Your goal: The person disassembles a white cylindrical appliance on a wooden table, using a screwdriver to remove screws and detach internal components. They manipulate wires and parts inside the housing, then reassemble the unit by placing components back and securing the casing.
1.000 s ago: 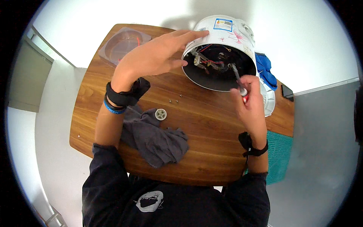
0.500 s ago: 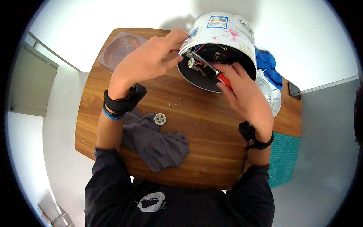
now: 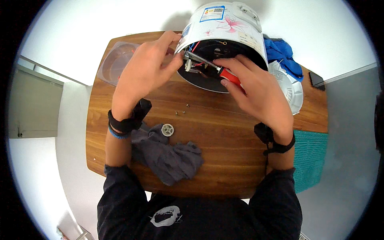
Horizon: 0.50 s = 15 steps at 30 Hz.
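Observation:
A white floral appliance housing [image 3: 224,24] lies on its side, its black underside with wires and a small component [image 3: 191,64] facing me. My left hand [image 3: 148,72] grips the left edge of the housing's rim with curled fingers. My right hand [image 3: 256,92] holds a red-handled screwdriver [image 3: 228,75]; its shaft reaches into the opening toward the component at the left, where the tip is hard to make out. Three small screws [image 3: 184,112] lie on the wooden table [image 3: 224,152] below the housing.
A translucent plastic container [image 3: 112,64] is at the back left. A white vented plastic part [image 3: 290,92], blue cloth [image 3: 278,52] and black phone [image 3: 316,80] lie at the right. A grey cloth [image 3: 168,160], small round white disc [image 3: 167,130] and teal mat [image 3: 308,160] are nearer me.
The screwdriver has swung from the opening's middle toward its left side, with my right fingers moving farther in. The housing appears higher and further left in view, and my left hand stays at its edge.

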{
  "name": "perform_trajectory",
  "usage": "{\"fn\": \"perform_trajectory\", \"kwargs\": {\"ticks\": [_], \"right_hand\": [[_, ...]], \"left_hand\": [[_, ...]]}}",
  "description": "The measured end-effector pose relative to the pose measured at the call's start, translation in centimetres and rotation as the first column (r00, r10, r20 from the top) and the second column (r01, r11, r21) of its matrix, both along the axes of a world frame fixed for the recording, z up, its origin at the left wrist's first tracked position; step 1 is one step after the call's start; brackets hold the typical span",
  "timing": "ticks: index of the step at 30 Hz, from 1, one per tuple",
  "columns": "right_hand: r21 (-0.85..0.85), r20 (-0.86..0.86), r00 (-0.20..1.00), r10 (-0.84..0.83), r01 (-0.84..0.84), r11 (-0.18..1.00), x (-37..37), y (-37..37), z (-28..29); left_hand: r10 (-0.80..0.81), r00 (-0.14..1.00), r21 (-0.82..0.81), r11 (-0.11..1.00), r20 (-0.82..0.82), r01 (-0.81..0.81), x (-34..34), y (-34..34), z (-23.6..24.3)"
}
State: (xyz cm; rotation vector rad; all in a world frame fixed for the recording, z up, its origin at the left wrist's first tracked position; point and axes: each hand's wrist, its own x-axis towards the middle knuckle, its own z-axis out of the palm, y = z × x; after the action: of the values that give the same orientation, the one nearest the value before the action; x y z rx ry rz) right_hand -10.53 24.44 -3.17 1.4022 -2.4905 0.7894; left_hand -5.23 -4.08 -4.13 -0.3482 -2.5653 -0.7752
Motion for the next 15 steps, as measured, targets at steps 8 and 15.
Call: {"fn": "perform_trajectory", "kwargs": {"ticks": [8, 15], "right_hand": [[0.057, 0.078, 0.994, -0.077, 0.073, 0.996, 0.9, 0.4, 0.8], [-0.052, -0.017, 0.992, -0.123, 0.122, 0.991, 1.7, -0.2, 0.7]], "left_hand": [[0.064, 0.998, -0.02, 0.998, 0.03, -0.063, -0.3, 0.0, -0.3], [0.172, 0.973, -0.041, 0.985, 0.154, -0.168, 0.0, 0.2, 0.9]]}}
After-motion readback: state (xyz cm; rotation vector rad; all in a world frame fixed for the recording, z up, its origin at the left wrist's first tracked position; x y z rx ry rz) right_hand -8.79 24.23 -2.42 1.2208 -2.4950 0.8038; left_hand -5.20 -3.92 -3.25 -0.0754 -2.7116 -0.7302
